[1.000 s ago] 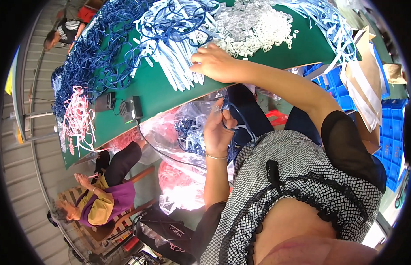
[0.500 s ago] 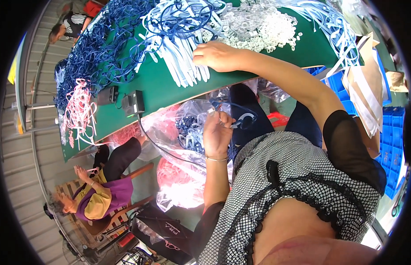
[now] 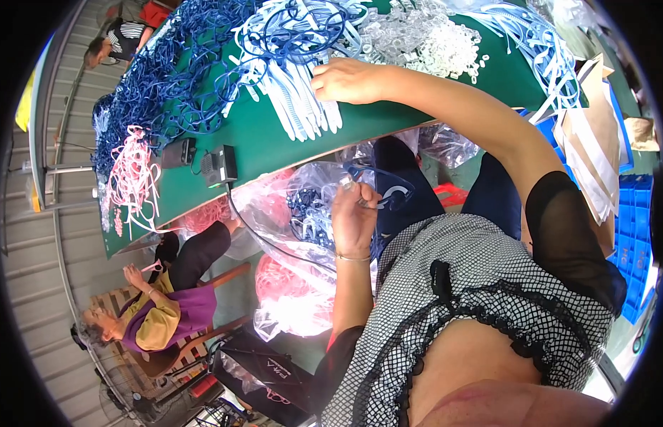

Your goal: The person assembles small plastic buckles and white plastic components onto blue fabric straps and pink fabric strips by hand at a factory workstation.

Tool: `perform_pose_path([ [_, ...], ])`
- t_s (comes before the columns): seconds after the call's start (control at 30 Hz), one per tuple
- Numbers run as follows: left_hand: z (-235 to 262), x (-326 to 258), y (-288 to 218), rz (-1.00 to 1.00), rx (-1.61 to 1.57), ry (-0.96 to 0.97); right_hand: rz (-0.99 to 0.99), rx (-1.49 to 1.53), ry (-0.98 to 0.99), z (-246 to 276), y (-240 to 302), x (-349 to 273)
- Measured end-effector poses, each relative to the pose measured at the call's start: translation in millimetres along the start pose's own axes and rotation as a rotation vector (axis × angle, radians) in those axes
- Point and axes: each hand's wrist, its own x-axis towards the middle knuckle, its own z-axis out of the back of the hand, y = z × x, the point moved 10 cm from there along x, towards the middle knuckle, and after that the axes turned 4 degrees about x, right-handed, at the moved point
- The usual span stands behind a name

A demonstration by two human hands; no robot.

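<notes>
We rest our right hand (image 3: pixel 349 80) on the green table (image 3: pixel 274 139), fingers curled down onto a fan of pale blue straps (image 3: pixel 303 107) that lie side by side near the table's front edge. Whether the fingers pinch one strap or only press on them we cannot tell.

Our left hand (image 3: pixel 354 213) is below the table edge, over our lap, closed around a dark blue strap (image 3: pixel 388 196) with a small clear piece at the fingertips. Just beside it sits a clear plastic bag (image 3: pixel 303 213) holding more dark blue straps.

Farther up the table lie a heap of clear plastic clips (image 3: pixel 424 43), tangled dark blue cords (image 3: pixel 168 78) and a bunch of pink straps (image 3: pixel 136 178). A seated person (image 3: pixel 160 313) works at lower left.
</notes>
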Motion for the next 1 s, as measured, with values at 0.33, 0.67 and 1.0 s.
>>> perform_pose_path([
  [0.33, -1, -1, -5, -0.044, 0.005, -0.003, 0.132, -0.043, 0.025, 0, 7, 12],
  [0.67, 7, -3, -15, -0.113, -0.041, -0.043, 0.116, 0.148, -0.065, 28, 20, 15],
  [1.0, -7, -10, -59, -0.484, 0.333, -0.181, -0.189, 0.885, -0.521, 103, 86, -58],
])
